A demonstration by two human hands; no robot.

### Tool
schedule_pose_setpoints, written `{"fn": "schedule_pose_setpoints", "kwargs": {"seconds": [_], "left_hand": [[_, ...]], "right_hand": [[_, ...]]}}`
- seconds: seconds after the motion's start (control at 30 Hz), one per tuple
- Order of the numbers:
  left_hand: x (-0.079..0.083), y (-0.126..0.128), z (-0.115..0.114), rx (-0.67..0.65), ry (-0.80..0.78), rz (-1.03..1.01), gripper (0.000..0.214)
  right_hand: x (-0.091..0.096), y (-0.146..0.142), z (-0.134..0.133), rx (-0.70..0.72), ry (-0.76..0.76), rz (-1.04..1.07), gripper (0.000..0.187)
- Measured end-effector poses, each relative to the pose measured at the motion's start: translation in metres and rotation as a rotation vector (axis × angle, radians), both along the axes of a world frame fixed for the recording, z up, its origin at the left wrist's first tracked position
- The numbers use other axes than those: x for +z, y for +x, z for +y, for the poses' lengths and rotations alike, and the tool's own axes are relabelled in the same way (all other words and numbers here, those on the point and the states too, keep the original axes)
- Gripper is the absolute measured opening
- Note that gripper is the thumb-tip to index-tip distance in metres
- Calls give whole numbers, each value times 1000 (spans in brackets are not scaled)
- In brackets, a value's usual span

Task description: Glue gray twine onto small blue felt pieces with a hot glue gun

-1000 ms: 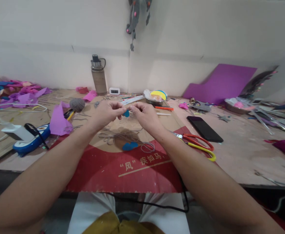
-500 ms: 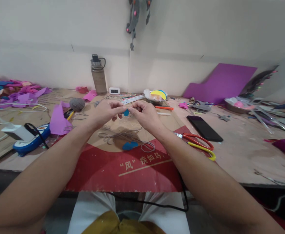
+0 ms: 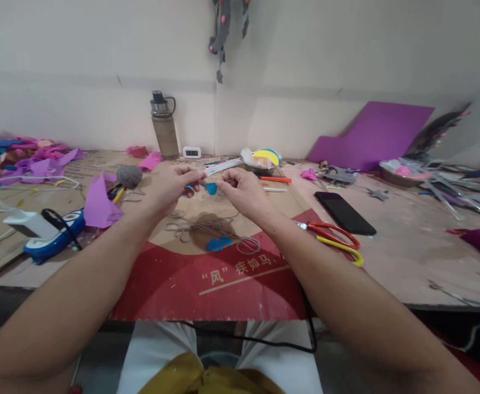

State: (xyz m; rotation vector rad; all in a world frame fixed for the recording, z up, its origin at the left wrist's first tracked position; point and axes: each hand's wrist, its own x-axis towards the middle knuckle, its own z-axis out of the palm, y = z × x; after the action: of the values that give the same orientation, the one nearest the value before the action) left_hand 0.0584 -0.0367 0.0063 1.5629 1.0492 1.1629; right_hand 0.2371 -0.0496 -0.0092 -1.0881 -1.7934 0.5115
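Both my hands are raised above the cardboard sheet (image 3: 223, 290) and meet at a small blue felt piece (image 3: 211, 189). My left hand (image 3: 170, 189) is closed, pinching one side of it, with a bit of blue also showing under its fingers. My right hand (image 3: 242, 191) is closed in a pinch at the other side of the piece. Below them on the cardboard lie a blue felt heart (image 3: 218, 243) and a tangle of grey yarn (image 3: 207, 230).
Red and yellow scissors (image 3: 334, 241) and a black phone (image 3: 344, 213) lie to the right. A grey yarn ball (image 3: 129, 176), purple paper (image 3: 98, 205) and a blue device (image 3: 49, 241) sit left. A bottle (image 3: 164, 128) stands by the wall.
My left hand has drawn slightly left, so the gap at the blue piece widened a little. The view shifted slightly.
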Motion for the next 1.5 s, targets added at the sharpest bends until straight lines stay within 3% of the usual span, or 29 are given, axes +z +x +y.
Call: {"fn": "schedule_pose_setpoints", "kwargs": {"seconds": [0.2,0.37,0.47,0.57,0.7,0.9,1.2,1.37,1.5], "left_hand": [[-7,-2,10,169,30,-120,15],[-5,-13,16,214,105,-179,28],[-5,-12,13,149,65,-39,34],[-7,-4,8,-6,16,85,37],[-10,4,2,-133,50,157,35],[-7,3,-2,-127,62,206,20],[-7,0,-2,-189,7,329,18],[-9,-8,6,-119,-85,332,9],[-11,-11,13,-43,-71,324,9]], "right_hand": [[-5,1,5,-28,4,-32,16],[-9,3,10,-97,42,-107,14],[-9,3,9,-104,57,-118,13],[-7,2,5,-100,94,-132,10],[-5,1,0,-96,127,-155,10],[-5,1,-2,-95,129,-165,11],[-6,2,3,-122,119,-138,7],[-7,7,10,-173,92,-120,10],[-7,12,15,-212,70,-120,12]]}}
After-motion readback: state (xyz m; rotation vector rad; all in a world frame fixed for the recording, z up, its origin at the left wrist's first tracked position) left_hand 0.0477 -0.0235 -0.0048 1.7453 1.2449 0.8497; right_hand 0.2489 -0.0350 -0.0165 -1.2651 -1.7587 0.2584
